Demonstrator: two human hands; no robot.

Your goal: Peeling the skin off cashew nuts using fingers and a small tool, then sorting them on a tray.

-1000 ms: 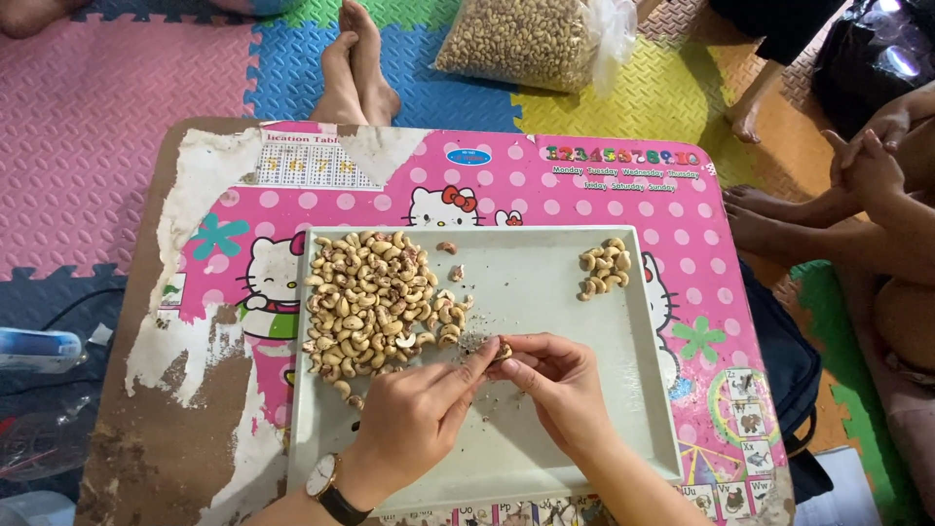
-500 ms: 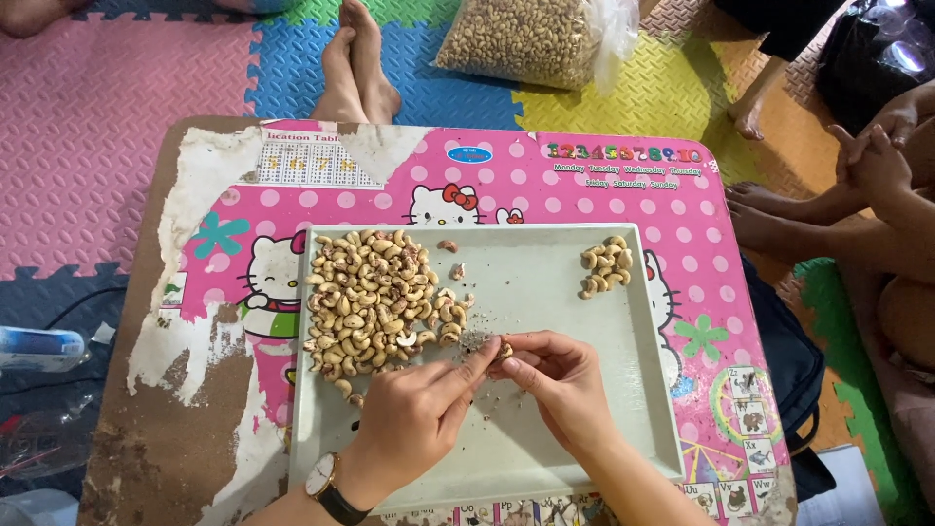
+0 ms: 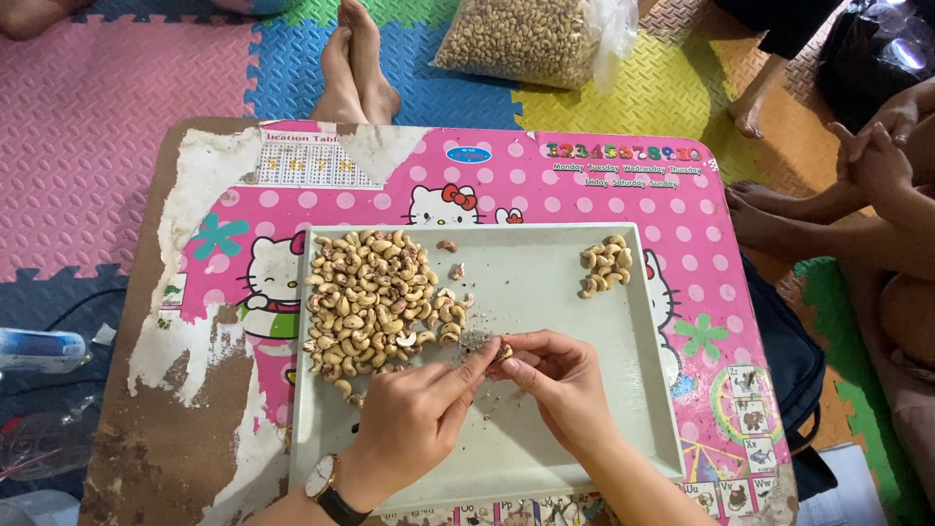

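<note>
A pale green tray (image 3: 545,292) rests on a small pink table. A large heap of cashew nuts with brown skin (image 3: 370,297) fills the tray's left side. At its far right corner lies a small pile of peeled nuts (image 3: 604,265). My left hand (image 3: 414,419), with a wristwatch, and my right hand (image 3: 555,375) meet over the tray's middle. Both pinch one cashew nut (image 3: 504,351) between their fingertips. Bits of brown skin (image 3: 474,339) are scattered on the tray just beyond it.
A clear bag of cashews (image 3: 526,39) lies on the coloured foam floor mat beyond the table. Another person's bare feet (image 3: 355,68) rest by the table's far edge. A seated person's hands and feet (image 3: 867,185) are at the right. A plastic bottle (image 3: 39,349) lies at the left.
My hands stay in the same spot over the tray, with only small finger movements on the nut. The piles have not moved.
</note>
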